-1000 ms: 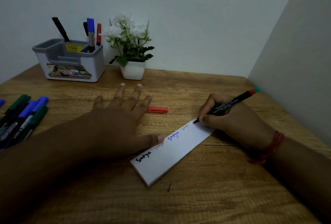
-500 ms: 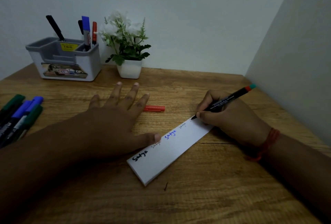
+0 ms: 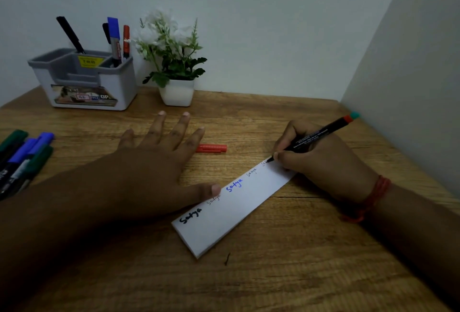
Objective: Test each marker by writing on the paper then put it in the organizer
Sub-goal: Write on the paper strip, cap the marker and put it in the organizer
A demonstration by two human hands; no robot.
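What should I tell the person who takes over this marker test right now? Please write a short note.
Right hand grips a black marker, tip on the far end of the paper, a word just begun.
Left hand lies flat on the table, fingers straight, thumb on the paper's edge.
Done: four words written; four markers stand in the organizer.
Left: finish this word, put on the red cap lying beside the left hand (probably this marker's), place the marker in the organizer, then test the blue and green markers at the table's left edge.
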